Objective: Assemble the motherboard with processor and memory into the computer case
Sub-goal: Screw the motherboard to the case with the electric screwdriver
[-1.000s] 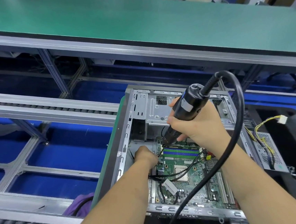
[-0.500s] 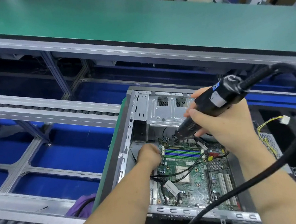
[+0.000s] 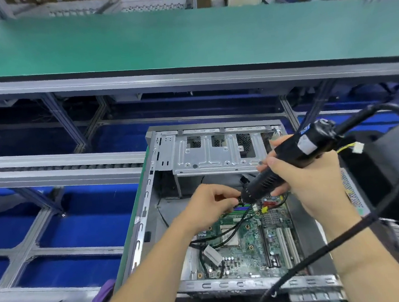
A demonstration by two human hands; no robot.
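1. Right now the right hand [image 3: 311, 179] gripped the black electric screwdriver [image 3: 290, 164], fingers wrapped round its barrel. The driver's long axis ran from upper right, where the cable [image 3: 361, 218] left it, down-left to the bit end.
2. Left hand [image 3: 208, 206] sat w/ fingers curled, tips pinched together right at the driver's nose. Looked like it held or steadied a screw there, but the screw itself was too small to see, so can't say for sure.
3. Motherboard [image 3: 248, 238] lay flat inside the computer case [image 3: 147, 204], already seated on the case floor, w/ black wires draped across it. Memory slots [image 3: 241, 207] were partly hidden under both hands; the processor socket [image 3: 229, 235] showed nearer the person.
4. Key relation: the bit tip hovered at the board's far edge, just beside the memory slots, near the drive cage [image 3: 213, 154]. Left fingertips were touching or almost touching the tip; the right hand was further back up the tool.
5. My read: the step was fastening the board w/ a screw at a far mounting hole. Next move likely needs the driver tilted more upright over that hole, since it was leaning well over.
6. Risk: a slanted bit could slip onto the board or snag the wires close by.
7. Case sat on the green mat [image 3: 128, 233], beside the roller track [image 3: 49, 169].
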